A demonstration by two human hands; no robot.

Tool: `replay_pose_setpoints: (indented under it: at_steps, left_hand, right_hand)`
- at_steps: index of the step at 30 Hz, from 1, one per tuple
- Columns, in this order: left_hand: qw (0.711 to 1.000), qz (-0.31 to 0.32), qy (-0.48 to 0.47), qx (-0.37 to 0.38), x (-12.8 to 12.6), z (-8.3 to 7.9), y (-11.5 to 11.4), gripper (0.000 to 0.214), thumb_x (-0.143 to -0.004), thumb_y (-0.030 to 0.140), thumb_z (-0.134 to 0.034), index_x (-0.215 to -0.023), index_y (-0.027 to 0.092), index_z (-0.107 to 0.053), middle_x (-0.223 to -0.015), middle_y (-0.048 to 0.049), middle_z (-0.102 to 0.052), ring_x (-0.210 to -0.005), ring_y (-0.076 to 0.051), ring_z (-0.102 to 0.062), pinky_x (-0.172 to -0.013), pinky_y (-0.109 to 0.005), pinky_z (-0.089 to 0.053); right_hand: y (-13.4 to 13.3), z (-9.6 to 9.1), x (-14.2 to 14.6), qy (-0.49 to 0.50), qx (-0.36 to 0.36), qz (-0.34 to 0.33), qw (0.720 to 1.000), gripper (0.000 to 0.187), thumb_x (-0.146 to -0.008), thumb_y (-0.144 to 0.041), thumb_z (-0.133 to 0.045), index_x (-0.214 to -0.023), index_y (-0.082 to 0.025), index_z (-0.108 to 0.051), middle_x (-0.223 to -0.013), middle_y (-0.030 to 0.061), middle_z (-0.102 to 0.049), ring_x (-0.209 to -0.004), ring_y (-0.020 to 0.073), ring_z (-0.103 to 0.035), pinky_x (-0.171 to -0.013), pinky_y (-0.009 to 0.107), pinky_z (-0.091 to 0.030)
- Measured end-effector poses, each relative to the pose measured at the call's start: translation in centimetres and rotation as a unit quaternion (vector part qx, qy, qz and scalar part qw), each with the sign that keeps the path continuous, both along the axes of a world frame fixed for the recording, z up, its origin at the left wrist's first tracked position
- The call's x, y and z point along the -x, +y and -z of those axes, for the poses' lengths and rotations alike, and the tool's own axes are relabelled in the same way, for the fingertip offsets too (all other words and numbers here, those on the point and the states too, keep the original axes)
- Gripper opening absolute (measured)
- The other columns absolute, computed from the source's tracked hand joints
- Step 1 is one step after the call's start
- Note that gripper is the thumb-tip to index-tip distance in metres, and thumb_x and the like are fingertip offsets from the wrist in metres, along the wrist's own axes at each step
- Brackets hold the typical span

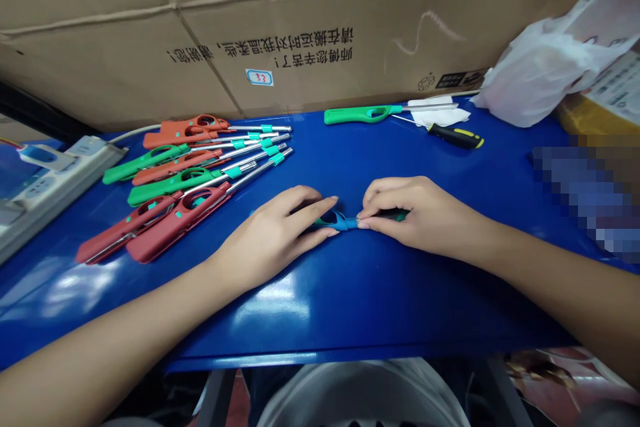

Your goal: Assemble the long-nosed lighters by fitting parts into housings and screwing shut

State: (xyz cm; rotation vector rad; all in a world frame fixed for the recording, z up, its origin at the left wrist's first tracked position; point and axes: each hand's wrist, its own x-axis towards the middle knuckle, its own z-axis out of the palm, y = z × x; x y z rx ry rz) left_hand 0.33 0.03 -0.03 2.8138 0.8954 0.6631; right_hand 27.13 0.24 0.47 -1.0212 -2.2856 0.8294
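A blue long-nosed gas lighter lies low over the blue table, mostly covered by my fingers. My left hand is closed around its handle, thumb on the near side and fingers on the far side of the trigger opening. At the front end of the handle, my right hand pinches the base of the barrel between thumb and fingertips. Behind those fingers shows a small green bit; what it belongs to is hidden. The rest of the barrel is out of sight under my right hand.
Several red, orange and green lighters with teal tape lie at left, beside a power strip. At the back are a green lighter, a screwdriver and white tissue. A cardboard box stands behind; a plastic bag sits right.
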Motion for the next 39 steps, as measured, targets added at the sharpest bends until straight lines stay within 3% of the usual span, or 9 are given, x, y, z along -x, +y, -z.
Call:
replay_pose_setpoints:
  at_steps: [5, 16, 20, 27, 33, 39]
  left_hand:
    - [0.999, 0.026, -0.031, -0.035, 0.0, 0.5, 0.4, 0.033, -0.099, 0.034, -0.066, -0.126, 0.014, -0.068, -0.114, -0.0122, -0.072, -0.105, -0.021, -0.072, -0.095, -0.035, -0.061]
    - [0.995, 0.037, -0.070, -0.052, -0.2, 0.6, 0.4, 0.023, -0.099, 0.020, -0.065, -0.122, 0.015, -0.070, -0.113, -0.0120, -0.075, -0.104, -0.020, -0.073, -0.094, -0.034, -0.062]
    - [0.997, 0.034, -0.056, -0.032, -0.2, 0.7, 0.6, 0.023, -0.102, 0.021, -0.060, -0.122, 0.017, -0.071, -0.113, -0.0123, -0.075, -0.105, -0.021, -0.073, -0.092, -0.036, -0.062]
    - [0.997, 0.068, -0.004, -0.023, 0.5, -0.2, 0.8, 0.040, -0.097, 0.028, -0.069, -0.133, 0.012, -0.065, -0.115, -0.0157, -0.074, -0.104, -0.025, -0.072, -0.091, -0.040, -0.063]
    - [0.997, 0.059, -0.022, -0.045, 0.8, -0.1, 1.0, 0.039, -0.097, 0.027, -0.069, -0.133, 0.013, -0.064, -0.120, -0.0155, -0.073, -0.108, -0.024, -0.072, -0.096, -0.038, -0.062]
    - [0.998, 0.062, -0.017, -0.016, 0.2, 0.2, 0.9, 0.037, -0.098, 0.031, -0.069, -0.131, 0.016, -0.066, -0.117, -0.0131, -0.074, -0.106, -0.024, -0.071, -0.093, -0.039, -0.062]
  right_hand:
    - [0.0, 0.0, 0.0, -0.002, 0.001, 0.001, 1.000, 0.011, -0.092, -0.020, -0.070, -0.084, -0.019, -0.077, -0.092, 0.0037, -0.074, -0.080, 0.0148, -0.069, -0.074, 0.028, -0.051]
    - [0.1, 0.2, 0.0, 0.001, -0.003, 0.006, 1.000, 0.012, -0.092, -0.019, -0.069, -0.084, -0.019, -0.078, -0.090, 0.0039, -0.074, -0.079, 0.0150, -0.069, -0.073, 0.028, -0.051]
    - [0.1, 0.2, 0.1, 0.001, -0.007, 0.009, 1.000, 0.011, -0.092, -0.019, -0.070, -0.084, -0.020, -0.078, -0.090, 0.0037, -0.075, -0.079, 0.0154, -0.069, -0.073, 0.028, -0.051]
    - [0.1, 0.1, 0.1, -0.002, -0.004, 0.009, 1.000, 0.011, -0.091, -0.019, -0.070, -0.084, -0.019, -0.078, -0.090, 0.0037, -0.075, -0.079, 0.0150, -0.070, -0.074, 0.028, -0.052]
    - [0.1, 0.1, 0.0, 0.005, -0.006, 0.004, 1.000, 0.012, -0.092, -0.020, -0.070, -0.082, -0.020, -0.077, -0.090, 0.0033, -0.075, -0.079, 0.0147, -0.069, -0.074, 0.028, -0.052]
    - [0.1, 0.1, 0.0, 0.003, -0.013, 0.005, 1.000, 0.013, -0.091, -0.016, -0.068, -0.083, -0.020, -0.077, -0.090, 0.0031, -0.074, -0.079, 0.0148, -0.069, -0.075, 0.028, -0.052]
